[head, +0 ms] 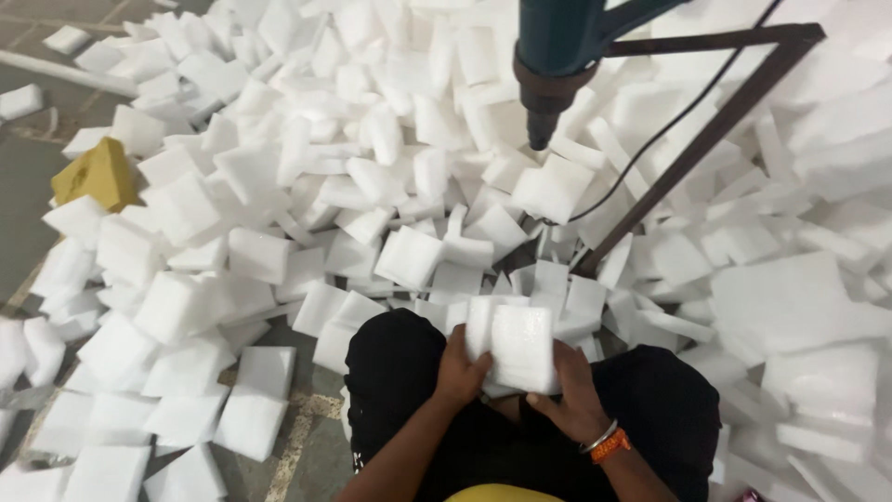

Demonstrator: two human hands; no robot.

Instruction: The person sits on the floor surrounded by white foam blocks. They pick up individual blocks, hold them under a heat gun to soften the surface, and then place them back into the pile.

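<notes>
We see both hands holding a small stack of white rectangular foam sheets [516,346] just above the lap, at the lower middle of the view. The left hand [462,370] wraps the stack's left edge with its fingers curled behind, and the right hand [569,390] closes on its lower right corner, a silver bangle and an orange band [609,442] on that wrist. The stack stands nearly upright, its broad face turned toward us and its long axis running up and away from the body, tilted a little to the left. Ahead of the knees, in black trousers [400,372], spreads a large heap of loose white foam pieces [372,167], flat squares and rectangles lying at all angles across the grey concrete floor [23,167]. A single mustard-yellow foam block [98,174] sits at the heap's left edge. Above the heap hangs a teal power tool [556,56] with its nozzle pointing down, fixed to a dark brown metal frame [706,130], and a black cable [650,149] trails beside it. We see no labels or signs.
</notes>
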